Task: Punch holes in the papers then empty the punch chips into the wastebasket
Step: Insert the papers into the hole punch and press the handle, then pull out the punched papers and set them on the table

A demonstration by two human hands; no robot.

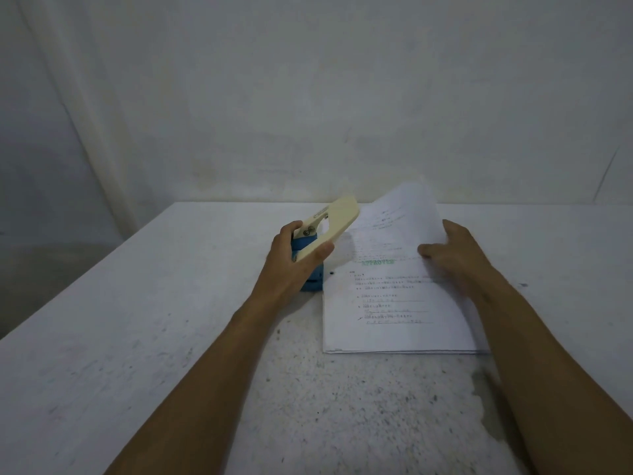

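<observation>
One punch (337, 217), clamped in left hand (291, 265). One stack of papers (394, 330) on table (137, 337), top sheet (400, 214) pinched up by right hand (452, 258).

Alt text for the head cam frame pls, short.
A person's left hand grips a hole punch with a blue base and cream handle at the left edge of a stack of papers on a white table. The right hand lifts the top sheet by its far end; one punched hole shows.

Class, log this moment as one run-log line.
left hand: grips hole punch | right hand: holds top sheet raised | papers: flat on table
</observation>
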